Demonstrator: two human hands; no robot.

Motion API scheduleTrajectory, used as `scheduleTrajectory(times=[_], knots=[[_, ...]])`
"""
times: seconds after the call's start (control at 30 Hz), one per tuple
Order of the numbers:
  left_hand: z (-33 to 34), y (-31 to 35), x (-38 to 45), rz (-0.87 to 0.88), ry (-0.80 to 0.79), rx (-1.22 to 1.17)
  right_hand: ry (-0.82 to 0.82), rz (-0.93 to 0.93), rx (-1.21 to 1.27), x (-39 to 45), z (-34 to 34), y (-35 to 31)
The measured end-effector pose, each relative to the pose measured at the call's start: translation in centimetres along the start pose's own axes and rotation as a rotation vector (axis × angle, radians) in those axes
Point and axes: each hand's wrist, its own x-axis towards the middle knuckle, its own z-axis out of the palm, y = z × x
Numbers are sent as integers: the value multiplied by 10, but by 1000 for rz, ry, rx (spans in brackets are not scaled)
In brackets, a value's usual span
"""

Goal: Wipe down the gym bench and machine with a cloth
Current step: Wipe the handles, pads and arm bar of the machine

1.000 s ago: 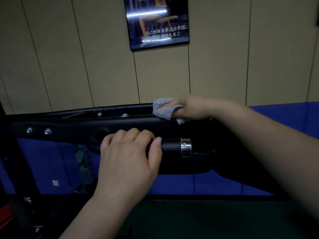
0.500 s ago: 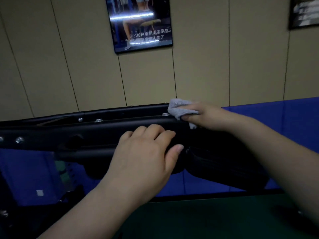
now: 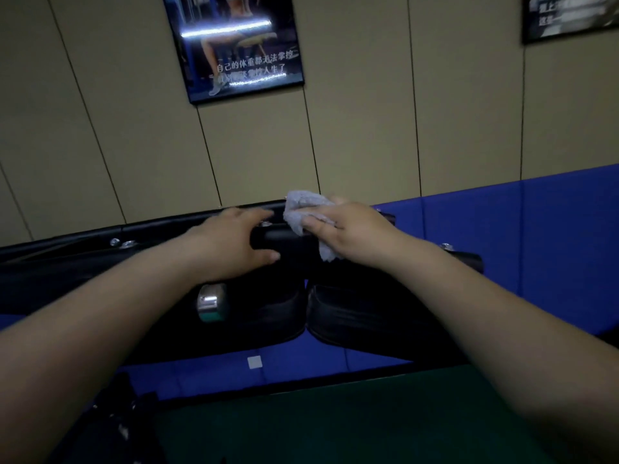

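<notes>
A black machine frame (image 3: 77, 262) runs across the middle of the view, with bolts on its top bar. Two black padded cushions (image 3: 351, 316) hang side by side below it, next to a chrome-capped roller end (image 3: 209, 301). My right hand (image 3: 351, 232) holds a crumpled grey cloth (image 3: 303, 211) against the top of the frame. Just left of it, my left hand (image 3: 231, 241) grips the black frame part, fingers over the top and thumb underneath.
Blue wall padding (image 3: 536, 242) runs behind the machine under beige wall panels. A framed poster (image 3: 234, 45) hangs above, and another poster (image 3: 569, 15) at top right. Dark green floor matting (image 3: 335, 416) lies below. Dark machine parts (image 3: 110, 426) sit at lower left.
My left hand left the lower roller and now grips the upper frame beside the cloth. My right hand with the cloth slid right along the bar. The view shifted right, showing both cushions.
</notes>
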Motion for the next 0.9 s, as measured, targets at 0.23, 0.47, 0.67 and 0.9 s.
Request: scheduleTrajectory(times=[0.23,0.47,0.67,0.9], knots=[[11,0,6,151,1,48,121,-11,176,-31,-8,39],[2,18,-2,384,114,37,222,170,38,-65,-29,83],[2,21,-1,400,108,59,275,86,151,-49,-31,29],[4,16,-1,452,138,-43,347,132,-173,-64,-1,67]])
